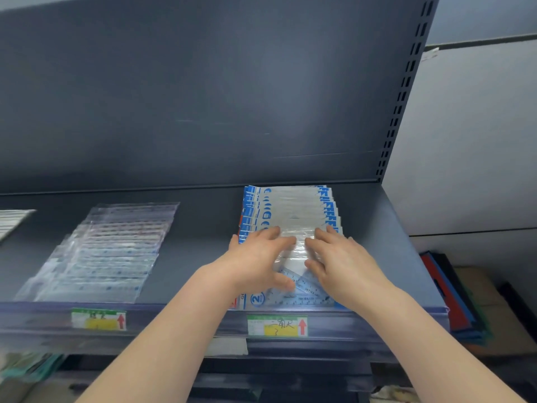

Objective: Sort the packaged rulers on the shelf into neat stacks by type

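Overlapping row of clear plastic ruler packs with blue-and-white printed edges (290, 210): directly under both hands, reaching from the shelf's front lip, below the palms, to the rear wall beyond the fingertips. Transparent triangular rulers visible in the nearest pack, between the two wrists.

Left hand (258, 257): flat on the packs, fingers straight and slightly spread, thumb laid on the near pack; nothing gripped. Right hand (340, 260): just beside the left, likewise flat, fingers extended onto the film; nothing gripped.

Dark grey metal shelf (197, 251) underneath.

Well to the left of the left hand: second overlapping row of near-colourless clear ruler packs (101, 251), apart from the first.

Below the wrists, on the shelf's front strip: green, yellow and white price label with red arrow (277, 325). Similar label (98, 319) below the left-hand row.

Right of the right hand, off the shelf and lower: stacked red and blue flat folders (447, 298).
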